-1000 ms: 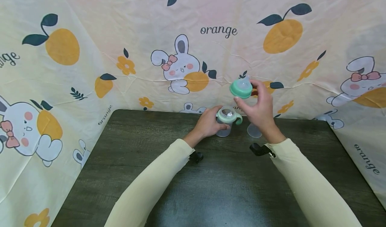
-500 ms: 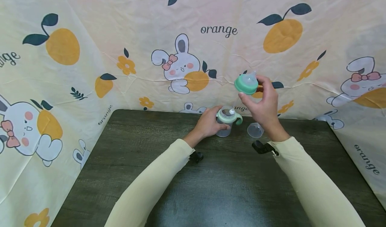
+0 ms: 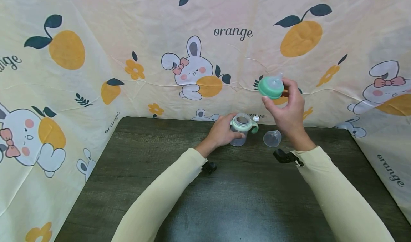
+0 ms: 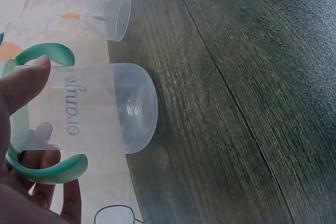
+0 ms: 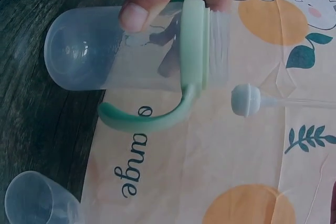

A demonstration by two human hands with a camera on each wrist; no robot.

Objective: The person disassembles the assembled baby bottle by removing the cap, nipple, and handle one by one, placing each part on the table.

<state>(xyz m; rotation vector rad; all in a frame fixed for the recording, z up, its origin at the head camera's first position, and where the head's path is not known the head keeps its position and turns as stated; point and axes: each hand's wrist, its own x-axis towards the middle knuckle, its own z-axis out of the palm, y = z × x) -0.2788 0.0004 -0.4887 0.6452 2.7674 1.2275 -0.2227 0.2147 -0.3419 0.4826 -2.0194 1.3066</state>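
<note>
My left hand (image 3: 221, 131) grips a clear baby bottle (image 5: 84, 51), its thumb and fingers around the upper part. The bottle stands upright on the table, open at the top, with a pale green ring and two green handles (image 5: 142, 124). My right hand (image 3: 289, 110) pinches a teal collar with a clear nipple (image 3: 269, 88), up and to the right of the bottle. From the collar hangs a thin straw (image 5: 299, 103) with a white weighted end (image 5: 245, 100), apart from the bottle's mouth. The collar itself lies outside both wrist views.
A clear plastic cover (image 3: 272, 139) stands on the table to the bottle's right. The dark wooden table (image 3: 218, 206) ends just behind the bottle, where a cloth (image 3: 144, 28) printed with rabbits and oranges hangs. Black straps sit at both wrists.
My right hand has moved right and slightly up with the teal collar. The straw's weighted end has come out of the bottle's mouth and swung right. The left hand stays put.
</note>
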